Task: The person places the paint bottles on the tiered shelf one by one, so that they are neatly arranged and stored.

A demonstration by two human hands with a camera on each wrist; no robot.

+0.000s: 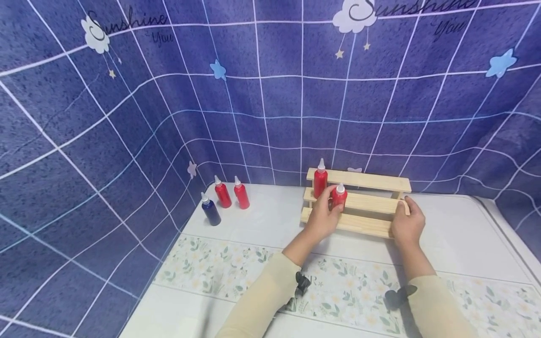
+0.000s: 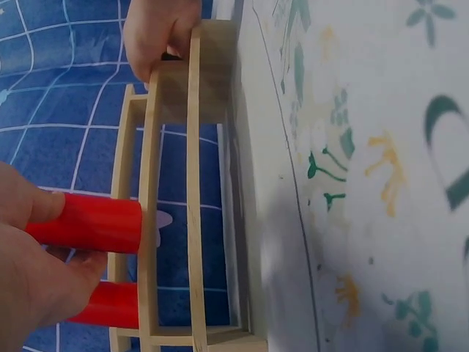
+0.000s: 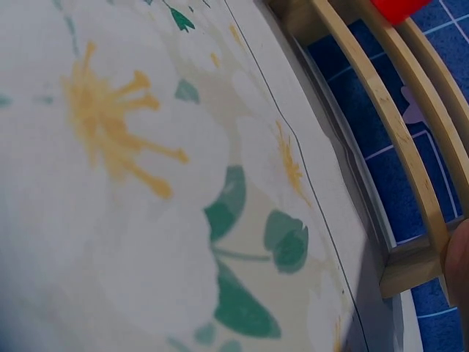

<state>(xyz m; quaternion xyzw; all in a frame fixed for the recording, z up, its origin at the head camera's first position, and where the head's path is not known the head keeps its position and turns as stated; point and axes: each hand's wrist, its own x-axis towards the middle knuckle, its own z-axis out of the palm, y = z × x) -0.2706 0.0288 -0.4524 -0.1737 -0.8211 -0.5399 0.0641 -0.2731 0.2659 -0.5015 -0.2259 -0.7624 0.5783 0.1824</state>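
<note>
A three-tier wooden rack (image 1: 372,203) stands at the back of the table. My left hand (image 1: 322,219) grips a red squeeze bottle (image 1: 339,200) with a white nozzle, upright at the rack's middle tier. In the left wrist view the base of this red bottle (image 2: 106,224) meets or nearly meets the middle slat; I cannot tell whether it bears weight. Another red bottle (image 1: 320,182) stands at the rack's left end, just behind. At the opposite end, my right hand (image 1: 408,224) holds the rack's side. Only an edge of that hand (image 3: 458,268) shows in the right wrist view.
To the left on the white table (image 1: 262,220) stand a dark blue bottle (image 1: 211,212) and two red bottles, one nearer the blue (image 1: 223,194) and one beside it (image 1: 242,195). A flowered strip (image 1: 211,263) crosses the tabletop. A blue checked curtain (image 1: 274,103) hangs behind.
</note>
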